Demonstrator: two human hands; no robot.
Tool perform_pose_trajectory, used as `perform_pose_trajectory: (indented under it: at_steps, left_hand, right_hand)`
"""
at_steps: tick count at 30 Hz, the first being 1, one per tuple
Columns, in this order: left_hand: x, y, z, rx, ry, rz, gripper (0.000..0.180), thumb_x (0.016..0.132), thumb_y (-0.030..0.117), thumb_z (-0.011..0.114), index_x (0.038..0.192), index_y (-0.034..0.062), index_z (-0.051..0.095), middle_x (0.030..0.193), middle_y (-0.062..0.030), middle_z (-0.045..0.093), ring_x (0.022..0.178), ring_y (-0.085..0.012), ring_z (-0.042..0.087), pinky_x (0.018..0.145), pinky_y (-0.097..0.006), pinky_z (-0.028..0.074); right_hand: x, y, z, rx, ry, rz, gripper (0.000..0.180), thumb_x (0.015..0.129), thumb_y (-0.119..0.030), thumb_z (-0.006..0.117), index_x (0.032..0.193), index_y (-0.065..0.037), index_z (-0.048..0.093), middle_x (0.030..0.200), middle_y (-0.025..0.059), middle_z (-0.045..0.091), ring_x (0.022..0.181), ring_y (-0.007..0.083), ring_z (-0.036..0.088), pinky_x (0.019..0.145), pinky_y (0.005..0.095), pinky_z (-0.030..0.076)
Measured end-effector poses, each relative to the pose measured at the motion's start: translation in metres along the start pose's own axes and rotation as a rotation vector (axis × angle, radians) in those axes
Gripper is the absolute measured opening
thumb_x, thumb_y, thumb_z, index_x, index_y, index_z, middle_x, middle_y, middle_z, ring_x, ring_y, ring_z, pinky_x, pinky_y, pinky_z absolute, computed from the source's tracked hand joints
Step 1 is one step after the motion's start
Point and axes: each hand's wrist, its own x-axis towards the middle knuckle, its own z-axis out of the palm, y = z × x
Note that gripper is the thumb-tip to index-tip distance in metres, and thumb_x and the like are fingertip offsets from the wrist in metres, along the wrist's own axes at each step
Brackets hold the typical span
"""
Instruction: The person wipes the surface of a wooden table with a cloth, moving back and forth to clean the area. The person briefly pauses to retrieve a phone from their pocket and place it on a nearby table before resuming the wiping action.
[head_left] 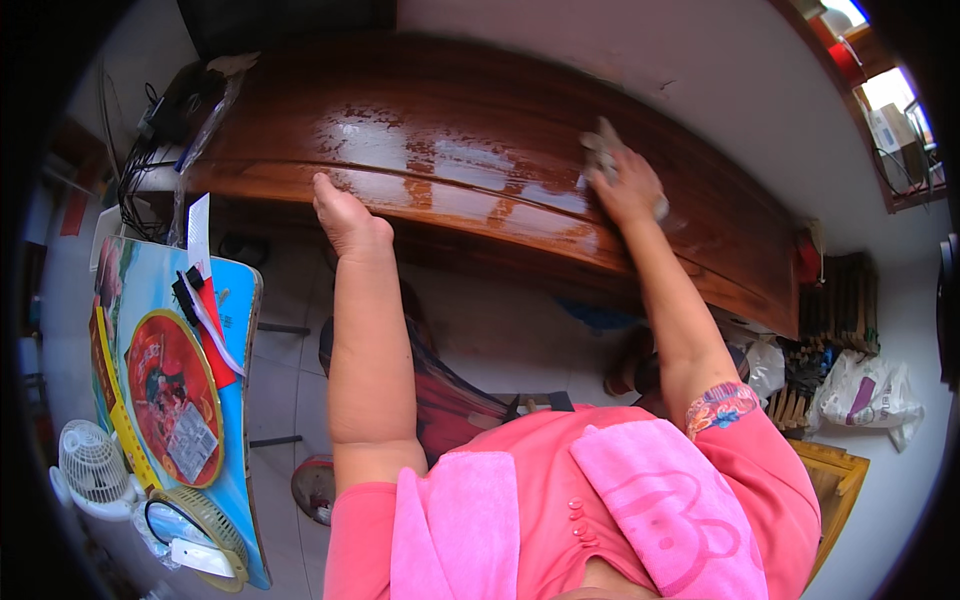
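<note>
In the head view, my right hand (630, 188) is closed on a greyish cloth (600, 150) and presses it against the top of a dark reddish-brown wooden table (700, 195). Wet, shiny streaks cover the middle and left of the tabletop. My left hand (352, 218) is at the table's front edge, left of the middle, its wrist bent. Most of its fingers are hidden, so their grip cannot be made out.
At my left stands a blue board (235, 400) with a round red picture, a yellow strip and a black clip. Beside it are a small white fan (92, 462) and a round basket-like item (215, 535). White plastic bags (870, 395) hang at the right above a wooden stool (832, 485).
</note>
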Motion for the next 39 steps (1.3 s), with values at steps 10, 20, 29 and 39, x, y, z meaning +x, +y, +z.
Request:
perform_pose_trajectory:
  at_steps: [10,20,29,39]
  left_hand:
    - [0.023,-0.014,-0.001,-0.003,-0.037,0.079,0.054,0.105,0.037,0.041,0.139,-0.0053,0.044,0.138,-0.0177,0.053,0.124,-0.0291,0.055,0.106,-0.042,0.046]
    - [0.017,-0.015,-0.005,0.133,0.084,0.104,0.058,0.103,0.036,0.042,0.142,-0.0063,0.043,0.142,-0.0179,0.051,0.124,-0.0293,0.054,0.107,-0.043,0.045]
    - [0.01,-0.021,-0.002,-0.001,0.084,-0.033,0.057,0.103,0.037,0.042,0.143,-0.0035,0.044,0.144,-0.0155,0.05,0.127,-0.0293,0.054,0.108,-0.046,0.045]
    - [0.024,-0.032,-0.006,-0.007,0.025,-0.028,0.072,0.1,0.039,0.049,0.152,-0.0036,0.022,0.152,-0.0218,0.037,0.133,-0.0341,0.048,0.112,-0.048,0.042]
  right_hand:
    - [0.074,-0.302,0.002,0.408,-0.328,-0.392,0.063,0.083,-0.054,0.061,0.139,-0.025,0.057,0.154,0.0077,0.044,0.148,0.0299,0.031,0.115,0.0625,0.022]
    - [0.009,-0.082,-0.001,0.286,-0.149,-0.222,0.06,0.081,-0.049,0.064,0.135,-0.022,0.061,0.147,0.0081,0.054,0.141,0.0303,0.044,0.113,0.0536,0.034]
    - [-0.109,0.227,-0.04,-0.188,-0.194,0.632,0.062,0.088,-0.054,0.06,0.14,-0.021,0.057,0.148,0.0056,0.052,0.139,0.0275,0.045,0.112,0.0476,0.038]
    - [0.006,0.099,0.009,-0.195,-0.171,0.47,0.058,0.083,-0.058,0.06,0.13,-0.024,0.063,0.136,0.0044,0.061,0.128,0.0253,0.055,0.101,0.047,0.046]
